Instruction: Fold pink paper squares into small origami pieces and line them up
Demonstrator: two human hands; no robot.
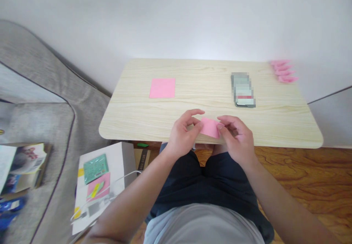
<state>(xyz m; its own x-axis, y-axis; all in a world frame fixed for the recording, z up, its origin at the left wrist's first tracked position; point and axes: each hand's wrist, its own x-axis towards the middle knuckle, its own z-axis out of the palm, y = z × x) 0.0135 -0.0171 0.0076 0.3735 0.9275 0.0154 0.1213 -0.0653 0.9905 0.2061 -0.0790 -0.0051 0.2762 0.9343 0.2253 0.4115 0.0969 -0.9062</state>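
Note:
A small piece of pink paper (210, 127) is held between my two hands, just above the front edge of the table. My left hand (187, 132) pinches its left side between thumb and fingers, the index finger stretched past the top. At the right end, the thumb and fingers of my right hand (238, 137) grip the paper. It looks bent or folded, but the exact folds cannot be made out. Farther back on the left lies a flat pink paper square (162, 88). Several folded pink paper pieces (284, 70) stand in a row at the far right corner.
A phone (243, 90) with a blurred-out screen lies on the pale wooden table (132, 115). Below left, a white box (115, 163) carries a green packet (96, 168), pink paper and a cable. A grey sofa (85, 123) stands left; a white wall rises behind.

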